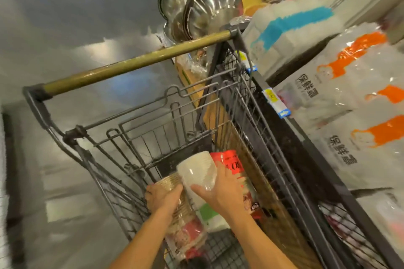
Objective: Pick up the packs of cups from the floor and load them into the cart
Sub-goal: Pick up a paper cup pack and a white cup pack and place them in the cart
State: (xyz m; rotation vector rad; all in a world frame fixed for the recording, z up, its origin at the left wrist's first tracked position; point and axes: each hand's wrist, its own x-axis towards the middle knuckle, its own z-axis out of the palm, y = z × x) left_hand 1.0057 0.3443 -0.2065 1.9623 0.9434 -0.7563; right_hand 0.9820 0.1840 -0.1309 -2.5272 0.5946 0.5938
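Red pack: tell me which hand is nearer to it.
Right. The right hand grips the white pack, directly beside the red pack. The left hand holds the brown pack, on the white pack's far side.

Left hand (162, 197) fingers partly hidden by brown cup pack (175, 207). Right hand (220, 194) covers much of red pack (229, 161) and part of white cup pack (194, 170). Forearms and cart (135, 65) basket cut off at bottom edge. Price tags (272, 95) at right unreadable. Floor (65, 28) at left blurred. Bags (349, 126) cut by right edge.
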